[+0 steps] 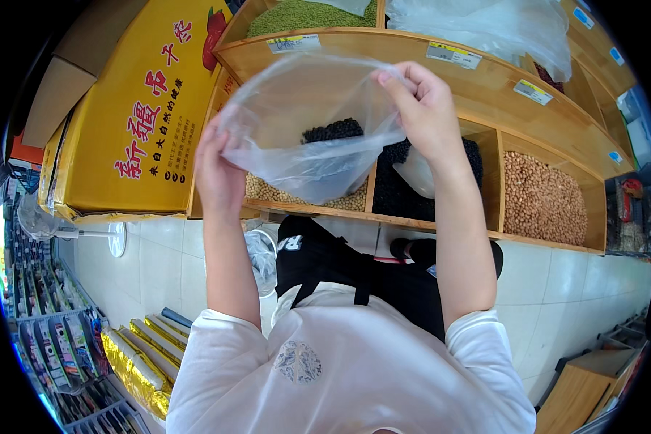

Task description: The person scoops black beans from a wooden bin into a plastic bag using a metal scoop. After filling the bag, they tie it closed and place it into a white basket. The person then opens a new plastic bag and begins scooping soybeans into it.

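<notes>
A clear plastic bag [314, 157] is spread wide between my two hands, its mouth facing up. My left hand [217, 168] grips the rim on the left side. On the right, the rim is pinched between the thumb and fingers of my right hand [423, 108]. Dark beans or dried fruit [333, 131] show inside or through the bag; which, I cannot tell. Below the bag lie soybeans [279, 191] in a wooden bin. Black beans [399, 190] fill the bin beside them, where a pale scoop [416, 172] rests partly behind my right forearm.
Peanuts [542, 198] fill the right bin, and green beans [312, 19] the upper one. Plastic bags [483, 27] lie on the upper tier. A yellow carton [130, 119] stands left. Behind me are a waste basket [263, 260] and gold-wrapped packs [135, 363] on the floor.
</notes>
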Tool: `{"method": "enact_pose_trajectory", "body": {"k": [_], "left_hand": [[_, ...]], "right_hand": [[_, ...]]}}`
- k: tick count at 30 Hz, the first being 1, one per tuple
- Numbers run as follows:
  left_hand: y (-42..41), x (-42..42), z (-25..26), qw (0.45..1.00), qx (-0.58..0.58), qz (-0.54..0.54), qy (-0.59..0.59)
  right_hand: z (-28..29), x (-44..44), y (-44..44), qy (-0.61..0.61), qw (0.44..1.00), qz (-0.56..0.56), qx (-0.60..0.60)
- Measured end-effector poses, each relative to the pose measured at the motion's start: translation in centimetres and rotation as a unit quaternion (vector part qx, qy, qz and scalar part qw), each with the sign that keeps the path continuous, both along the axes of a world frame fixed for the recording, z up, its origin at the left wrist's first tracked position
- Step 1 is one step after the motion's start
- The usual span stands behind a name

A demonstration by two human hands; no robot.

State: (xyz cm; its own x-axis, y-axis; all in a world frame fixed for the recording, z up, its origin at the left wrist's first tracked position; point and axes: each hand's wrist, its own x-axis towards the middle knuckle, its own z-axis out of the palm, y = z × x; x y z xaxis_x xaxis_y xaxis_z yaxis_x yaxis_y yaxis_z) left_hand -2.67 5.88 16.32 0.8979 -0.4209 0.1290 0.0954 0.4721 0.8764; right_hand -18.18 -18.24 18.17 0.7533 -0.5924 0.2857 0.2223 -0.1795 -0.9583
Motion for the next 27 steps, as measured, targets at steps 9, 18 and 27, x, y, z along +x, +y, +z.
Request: {"method": "enact_pose_trajectory", "body": {"k": [9, 18, 27], "left_hand": [[-0.9, 0.2, 1.4, 0.999, 0.002, -0.001, 0.032], [-0.6, 1.0, 3.2, 0.991, -0.054, -0.120, 0.012], [-2.2, 2.2, 4.5, 0.993, 0.042, -0.103, 0.024]], "right_hand": [[3.0, 0.1, 1.6, -0.062, 0.995, 0.023, 0.070], [4.1, 1.2, 1.8, -0.048, 0.998, -0.017, 0.039], [4.0, 0.6, 2.2, -0.082, 0.995, 0.030, 0.054]]}}
